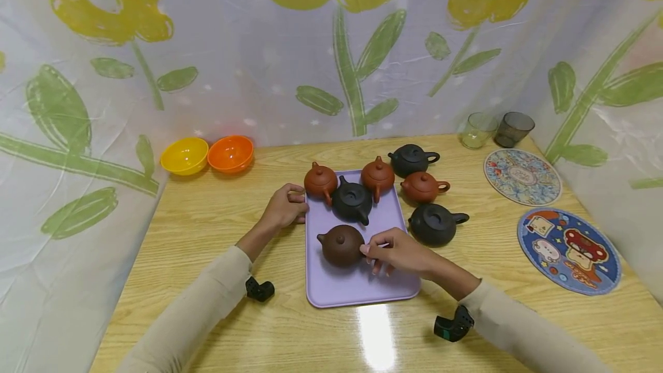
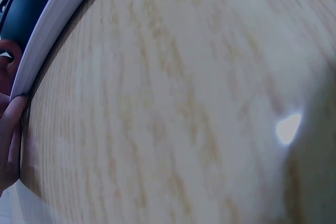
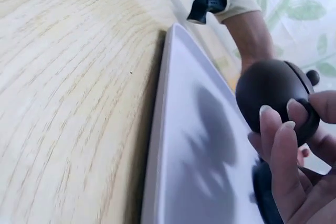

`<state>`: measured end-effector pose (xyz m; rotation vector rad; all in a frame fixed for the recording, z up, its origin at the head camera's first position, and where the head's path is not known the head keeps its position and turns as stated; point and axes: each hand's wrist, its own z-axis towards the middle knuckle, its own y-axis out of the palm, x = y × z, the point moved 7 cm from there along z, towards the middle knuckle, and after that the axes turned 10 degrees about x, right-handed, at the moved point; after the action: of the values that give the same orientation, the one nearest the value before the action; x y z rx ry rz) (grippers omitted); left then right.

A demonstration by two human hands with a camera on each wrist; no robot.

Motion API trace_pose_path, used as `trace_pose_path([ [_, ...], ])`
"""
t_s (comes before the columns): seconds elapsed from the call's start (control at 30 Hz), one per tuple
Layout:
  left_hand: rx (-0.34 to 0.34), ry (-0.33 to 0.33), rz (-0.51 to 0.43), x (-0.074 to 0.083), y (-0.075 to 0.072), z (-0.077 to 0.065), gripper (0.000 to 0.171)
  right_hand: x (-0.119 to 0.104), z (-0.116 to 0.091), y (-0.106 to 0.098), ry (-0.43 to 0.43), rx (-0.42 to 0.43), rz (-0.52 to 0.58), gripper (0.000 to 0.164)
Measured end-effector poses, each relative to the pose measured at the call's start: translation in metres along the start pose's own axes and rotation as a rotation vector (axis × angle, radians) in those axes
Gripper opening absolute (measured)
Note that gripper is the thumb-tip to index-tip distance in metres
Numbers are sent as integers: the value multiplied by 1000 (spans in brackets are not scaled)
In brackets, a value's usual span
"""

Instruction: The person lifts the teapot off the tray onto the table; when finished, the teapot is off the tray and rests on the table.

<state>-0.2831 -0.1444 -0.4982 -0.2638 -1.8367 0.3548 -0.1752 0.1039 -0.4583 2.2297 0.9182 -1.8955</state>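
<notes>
A dark brown teapot (image 1: 342,246) is held above the front half of a lilac tray (image 1: 331,292), its spout toward the left. My right hand (image 1: 396,252) pinches it by the handle side, and the fingers mostly hide the handle. In the right wrist view, the teapot (image 3: 270,90) hangs over its shadow on the tray. At the tray's left edge, my left hand (image 1: 285,207) grips the rim. Towards the back of the tray stand a red-brown teapot (image 1: 320,180), a black teapot (image 1: 352,200) and another red-brown teapot (image 1: 377,176).
Right of the tray stand a black teapot (image 1: 409,160), a red-brown teapot (image 1: 420,187) and another black teapot (image 1: 432,225). Two round mats (image 1: 523,177) lie farther right, with two glasses (image 1: 476,130) behind. A yellow bowl (image 1: 185,156) and an orange bowl (image 1: 231,154) stand back left.
</notes>
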Motion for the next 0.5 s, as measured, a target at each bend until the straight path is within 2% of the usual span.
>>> trace_pose_path([
  [0.3,1,10,9,-1,0,2,49,-5,-24,-19,-66,-89,-45,35],
  [0.5,-9,19,-4,-1,1,1,50,-3,-34,-33,-99,-153,-29,34],
])
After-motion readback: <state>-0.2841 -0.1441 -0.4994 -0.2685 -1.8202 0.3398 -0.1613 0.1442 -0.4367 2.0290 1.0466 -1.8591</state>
